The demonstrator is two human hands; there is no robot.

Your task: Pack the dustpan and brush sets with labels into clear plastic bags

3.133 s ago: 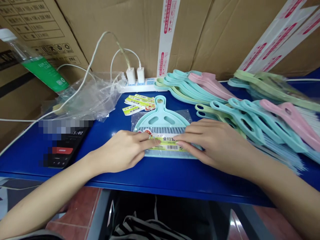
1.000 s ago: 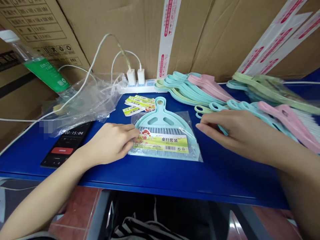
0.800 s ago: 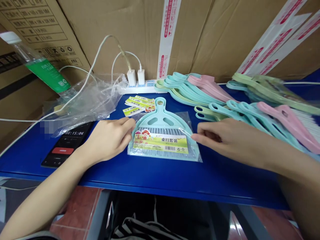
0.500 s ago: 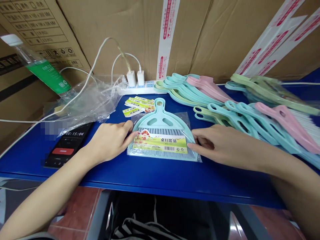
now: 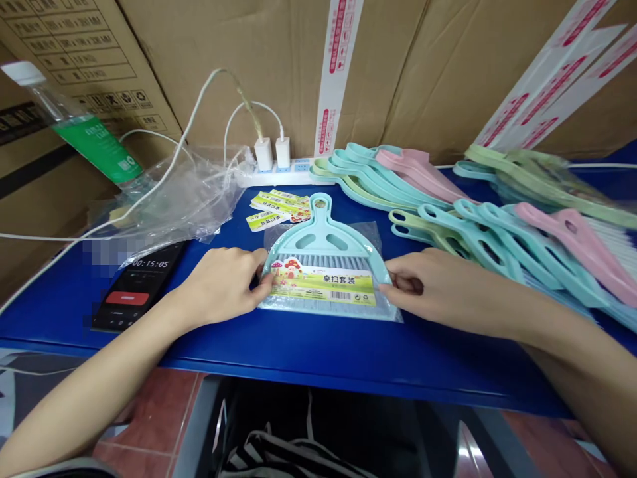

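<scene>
A light-blue dustpan and brush set (image 5: 323, 242) lies flat on the blue table in front of me, inside a clear plastic bag (image 5: 371, 234). Its handle points away from me and sticks out of the bag. Across the bristles sits a printed label card (image 5: 323, 285) with mushroom houses. My left hand (image 5: 231, 282) pinches the left edge of the bagged set, thumb on top. At the right edge, my right hand (image 5: 423, 282) grips the bag and the pan's rim between thumb and fingers.
Behind the set lie several loose label cards (image 5: 279, 207). Dustpans (image 5: 378, 176) and brushes (image 5: 502, 232) are piled to the right. On the left are a phone (image 5: 137, 285), crumpled plastic bags (image 5: 199, 192), a bottle (image 5: 94, 143) and cables. A power strip (image 5: 288, 174) stands against the cardboard boxes.
The left thumb has shifted slightly toward the bag's left edge. Both hands stay at the sides of the set, and the whole view has moved a little.
</scene>
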